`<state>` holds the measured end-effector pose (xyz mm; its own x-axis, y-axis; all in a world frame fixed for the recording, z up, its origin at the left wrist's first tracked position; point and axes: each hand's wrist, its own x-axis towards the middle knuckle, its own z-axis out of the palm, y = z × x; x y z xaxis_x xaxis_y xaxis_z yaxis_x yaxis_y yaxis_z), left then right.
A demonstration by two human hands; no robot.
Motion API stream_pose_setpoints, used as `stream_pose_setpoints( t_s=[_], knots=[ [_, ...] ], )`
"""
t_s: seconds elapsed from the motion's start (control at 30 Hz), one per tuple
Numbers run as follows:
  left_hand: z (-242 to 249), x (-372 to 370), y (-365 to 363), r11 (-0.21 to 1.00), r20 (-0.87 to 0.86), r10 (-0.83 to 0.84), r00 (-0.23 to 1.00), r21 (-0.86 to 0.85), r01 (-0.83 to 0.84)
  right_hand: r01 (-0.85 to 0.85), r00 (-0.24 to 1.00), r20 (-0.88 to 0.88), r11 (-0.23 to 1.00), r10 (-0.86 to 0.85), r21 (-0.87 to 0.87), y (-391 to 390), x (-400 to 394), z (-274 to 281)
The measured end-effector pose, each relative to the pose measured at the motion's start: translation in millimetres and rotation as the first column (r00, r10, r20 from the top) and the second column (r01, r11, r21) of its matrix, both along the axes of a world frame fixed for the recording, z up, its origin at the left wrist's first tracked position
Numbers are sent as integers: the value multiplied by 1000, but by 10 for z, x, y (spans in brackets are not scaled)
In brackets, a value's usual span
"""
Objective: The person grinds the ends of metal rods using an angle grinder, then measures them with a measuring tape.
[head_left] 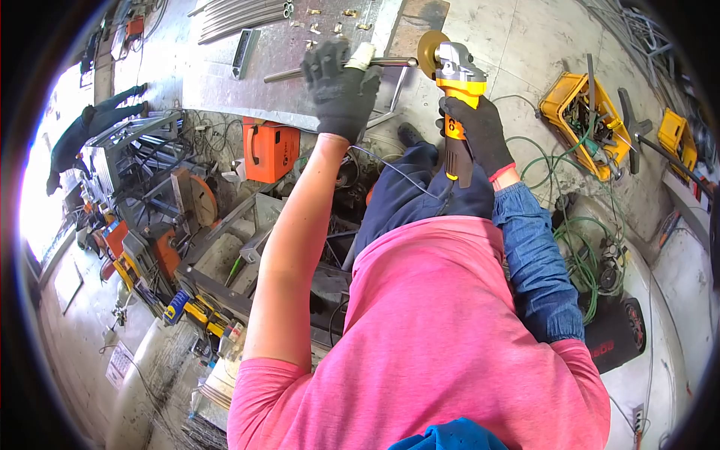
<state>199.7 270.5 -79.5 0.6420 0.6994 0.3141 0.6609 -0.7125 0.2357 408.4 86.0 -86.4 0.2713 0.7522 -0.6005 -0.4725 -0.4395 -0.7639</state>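
Note:
In a dark glove, my right hand (476,131) grips the yellow body of an angle grinder (461,82), whose round disc (431,55) points up and left. A metal tube (283,76) lies across the edge of the metal table, its end close to the disc. Over this tube is my left hand (341,90), in a dark glove with a pale wrapping on one finger. Its fingers look spread, and the palm side is hidden.
The metal table (289,56) bears rods (244,16), a short channel piece (243,54) and small brass-coloured parts. An orange box (270,152) stands below it. Rightward are a yellow crate (574,112) and green hose (581,259). Another person (82,135) is at far left.

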Motion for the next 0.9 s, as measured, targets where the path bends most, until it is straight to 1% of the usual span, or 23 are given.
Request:
stream_pose_setpoints(
  t_s=[0.03,0.07,0.1,0.17,0.23,0.3,0.33,0.4,0.43,0.5,0.53,0.63,0.67,0.7,0.77,0.8,0.9],
  knots=[
    [38,-19,28,999,-22,20,1000,41,-19,-13,1000,24,1000,12,4,-17,10,-20],
    [15,-48,66,997,-50,75,996,24,-74,-6,1000,22,1000,6,5,-41,17,-37],
    [-14,-119,121,997,-53,70,996,25,-69,-13,1000,27,1000,13,7,-63,22,-44],
    [-43,-268,252,999,-27,0,1000,-53,-1,-15,999,30,1000,14,16,-85,32,-75],
    [-37,-312,299,1000,-49,-21,999,-13,20,3,999,33,999,-4,34,-114,35,-130],
    [-25,-346,320,995,-45,-35,998,-98,30,5,999,45,1000,-6,21,-145,44,-159],
    [-24,-335,358,995,-47,-36,998,-94,31,0,998,58,1000,0,7,-143,45,-163],
    [37,-297,469,988,-132,-152,980,-5,153,19,1000,19,1000,-19,24,-137,50,-142],
    [101,-296,482,989,-139,-145,980,4,147,36,999,-18,999,-35,31,-134,43,-121],
    [201,-247,492,978,-294,-179,939,52,203,43,999,-33,999,-43,13,-106,44,-82],
    [238,-200,504,973,-290,-183,939,85,216,52,998,-33,999,-52,-1,-95,47,-62],
    [257,-107,504,973,-281,-180,943,92,213,72,997,-27,997,-72,-16,-101,47,-16],
    [260,-111,498,980,-322,-171,931,41,194,61,998,-23,998,-61,-3,-110,53,-11],
    [275,-109,477,980,-319,-177,931,35,198,52,998,-20,999,-52,10,-118,59,-8],
    [304,-103,411,970,-296,-188,936,91,224,53,999,-8,999,-53,7,-154,66,-7],
    [307,-121,426,962,-226,-263,938,11,272,45,999,3,999,-45,11,-172,74,2],
    [209,-44,441,954,-258,-294,920,-20,299,54,998,13,998,-54,-27,-220,79,47]
  ],
)
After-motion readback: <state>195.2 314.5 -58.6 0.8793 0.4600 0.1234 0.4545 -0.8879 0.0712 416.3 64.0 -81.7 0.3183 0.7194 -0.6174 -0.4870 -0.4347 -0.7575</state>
